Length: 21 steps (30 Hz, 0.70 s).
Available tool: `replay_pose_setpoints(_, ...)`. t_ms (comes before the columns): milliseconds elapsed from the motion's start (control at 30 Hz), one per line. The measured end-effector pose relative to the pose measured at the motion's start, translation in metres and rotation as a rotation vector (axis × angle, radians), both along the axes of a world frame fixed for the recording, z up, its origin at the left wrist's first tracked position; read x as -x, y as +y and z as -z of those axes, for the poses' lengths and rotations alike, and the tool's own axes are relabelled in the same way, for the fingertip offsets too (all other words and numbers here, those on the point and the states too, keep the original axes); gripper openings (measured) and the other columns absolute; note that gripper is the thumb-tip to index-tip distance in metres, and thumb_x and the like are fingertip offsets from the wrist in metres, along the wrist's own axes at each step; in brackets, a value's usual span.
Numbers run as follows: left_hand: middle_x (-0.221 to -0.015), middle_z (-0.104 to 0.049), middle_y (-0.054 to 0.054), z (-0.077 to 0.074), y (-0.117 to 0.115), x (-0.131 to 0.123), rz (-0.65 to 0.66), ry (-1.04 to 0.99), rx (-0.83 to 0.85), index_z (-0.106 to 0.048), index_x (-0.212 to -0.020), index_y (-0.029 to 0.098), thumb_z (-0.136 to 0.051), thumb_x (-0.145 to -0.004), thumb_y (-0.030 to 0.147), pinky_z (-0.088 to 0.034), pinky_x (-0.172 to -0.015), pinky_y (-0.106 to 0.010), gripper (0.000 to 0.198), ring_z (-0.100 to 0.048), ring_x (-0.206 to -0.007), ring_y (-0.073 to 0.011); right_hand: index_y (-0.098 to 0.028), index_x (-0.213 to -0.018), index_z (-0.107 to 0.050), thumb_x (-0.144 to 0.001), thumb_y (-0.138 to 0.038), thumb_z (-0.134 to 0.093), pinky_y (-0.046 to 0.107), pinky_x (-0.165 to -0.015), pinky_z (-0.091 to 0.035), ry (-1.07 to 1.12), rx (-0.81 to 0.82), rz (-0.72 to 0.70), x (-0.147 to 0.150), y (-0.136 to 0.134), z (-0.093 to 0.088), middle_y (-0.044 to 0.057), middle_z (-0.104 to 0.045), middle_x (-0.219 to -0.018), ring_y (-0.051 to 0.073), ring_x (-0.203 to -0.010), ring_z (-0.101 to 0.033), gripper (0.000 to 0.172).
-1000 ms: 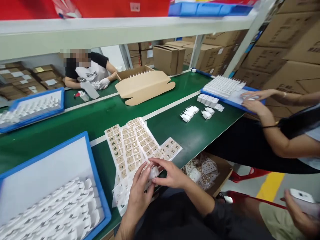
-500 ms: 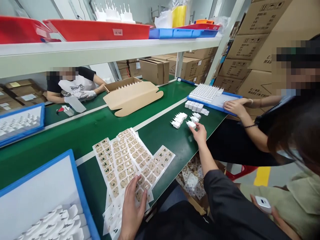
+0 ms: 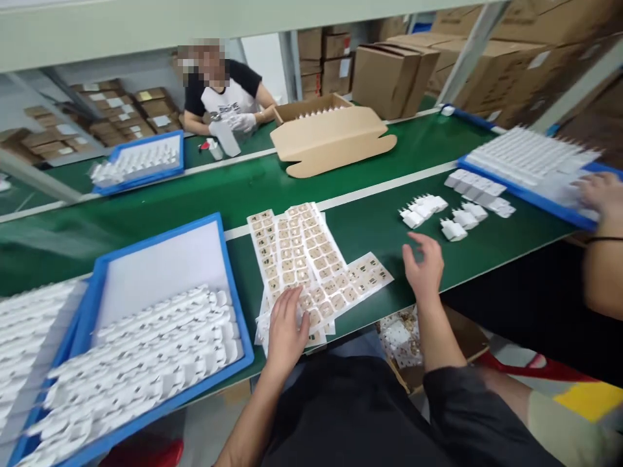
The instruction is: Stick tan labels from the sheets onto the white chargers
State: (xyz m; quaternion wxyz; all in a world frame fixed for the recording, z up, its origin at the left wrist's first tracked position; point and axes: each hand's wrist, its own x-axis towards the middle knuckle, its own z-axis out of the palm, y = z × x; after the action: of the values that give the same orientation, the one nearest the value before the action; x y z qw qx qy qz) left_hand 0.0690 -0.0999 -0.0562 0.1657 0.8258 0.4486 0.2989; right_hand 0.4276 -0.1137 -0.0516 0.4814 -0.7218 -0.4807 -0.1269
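Observation:
My left hand [image 3: 288,324] rests with fingers apart on the lower end of the fanned sticker sheets [image 3: 325,250], which carry rows of tan, rounded labels. To the right, my right hand [image 3: 424,266] hovers over the green table with thumb and fingers apart and nothing between them. Just beyond it lie white plug chargers with metal pins: one small group [image 3: 453,228] nearer me and another group [image 3: 422,209] to its left. A row of white charger bodies [image 3: 474,185] sits behind them, by the blue-edged tray.
Blue trays [image 3: 246,331] of white chargers stand at left; another tray [image 3: 525,188] is at right, with a co-worker's hand [image 3: 601,194] over it. An open cardboard box [image 3: 335,139] lies across the table near a gloved person [image 3: 228,97]. A shelf beam [image 3: 233,29] crosses overhead.
My right hand has let go of a white plug charger and drawn back toward the sticker sheets. My left hand stays on the sheets. The view has turned left and down.

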Motion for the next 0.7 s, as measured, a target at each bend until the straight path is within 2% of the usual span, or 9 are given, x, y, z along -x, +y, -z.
replay_pose_setpoints(133, -0.139, -0.057, -0.013, -0.001, -0.008, 0.008, -0.093, 0.048, -0.006, -0.041, -0.142, 0.019, -0.046, -0.092, 0.012, -0.042, -0.114, -0.05, 0.051, -0.048, -0.135, -0.0281, -0.024, -0.114, -0.067, -0.097, -0.021, -0.053, 0.043, -0.092, -0.05, -0.026, 0.127, -0.61, 0.102, 0.007, -0.007, 0.009, -0.069, -0.108, 0.025, -0.103, -0.062, 0.023)
replay_pose_setpoints(233, -0.137, -0.059, -0.013, 0.0, -0.012, 0.014, -0.127, 0.096, -0.002, -0.041, -0.143, 0.019, -0.047, -0.093, 0.014, -0.044, -0.111, -0.051, 0.051, -0.049, -0.133, -0.0295, -0.023, -0.116, -0.067, -0.097, -0.019, -0.054, 0.043, -0.09, -0.049, -0.096, 0.248, -0.903, 0.152, 0.015, -0.005, 0.009, -0.068, -0.109, 0.025, -0.103, -0.06, 0.023)
replay_pose_setpoints(367, -0.131, -0.063, -0.013, 0.003, -0.013, 0.021, -0.138, 0.128, 0.026, -0.046, -0.14, 0.019, -0.051, -0.095, 0.022, -0.048, -0.106, -0.049, 0.046, -0.055, -0.128, -0.0293, -0.021, -0.117, -0.067, -0.094, -0.018, -0.058, 0.043, -0.089, -0.047, -0.211, 0.382, -1.021, 0.175, 0.023, -0.002, 0.01, -0.066, -0.11, 0.027, -0.104, -0.057, 0.024)
replay_pose_setpoints(533, -0.131, -0.064, -0.012, 0.004, -0.012, 0.023, -0.135, 0.143, 0.014, -0.049, -0.138, 0.02, -0.051, -0.097, 0.025, -0.048, -0.106, -0.049, 0.042, -0.055, -0.129, -0.0295, -0.022, -0.119, -0.067, -0.094, -0.023, -0.062, 0.043, -0.094, -0.045, -0.221, 0.491, -1.12, 0.17, 0.019, -0.009, 0.01, -0.064, -0.113, 0.026, -0.107, -0.056, 0.025)
replay_pose_setpoints(700, -0.134, -0.064, -0.008, 0.007, -0.013, 0.025, -0.043, 0.153, -0.04, -0.057, -0.131, 0.022, -0.051, -0.098, 0.025, -0.045, -0.11, -0.05, 0.034, -0.053, -0.132, -0.0286, -0.024, -0.125, -0.065, -0.093, -0.031, -0.066, 0.045, -0.099, -0.043, -0.245, 0.541, -1.175, 0.164, 0.009, -0.014, 0.01, -0.062, -0.123, 0.028, -0.116, -0.054, 0.032)
